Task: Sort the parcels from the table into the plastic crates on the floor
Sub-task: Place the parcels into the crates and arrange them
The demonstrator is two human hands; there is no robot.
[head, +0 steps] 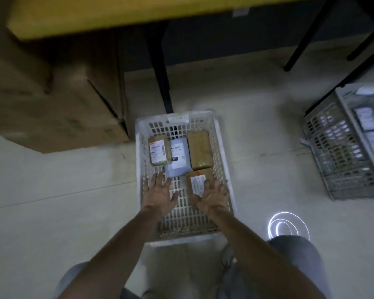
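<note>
Setting: dim view looking straight down at a pale floor [52,180].
White crate [141,152]: on the floor in the centre, below the yellow worktop [95,18] edge and beside its black leg [161,72].
Parcels: four lie flat inside the white crate. A labelled brown parcel [158,152] is far left, a grey mailer [178,157] in the middle, a plain brown parcel [200,149] far right, and a near brown parcel [198,182] in front.
Left hand [160,190]: fingers spread and empty, over the crate.
Right hand [214,197]: fingers spread and empty, just over the near brown parcel; contact unclear.
Surroundings: cardboard boxes [63,104] on the left, and a grey crate [333,147] of parcels on the right.
</note>
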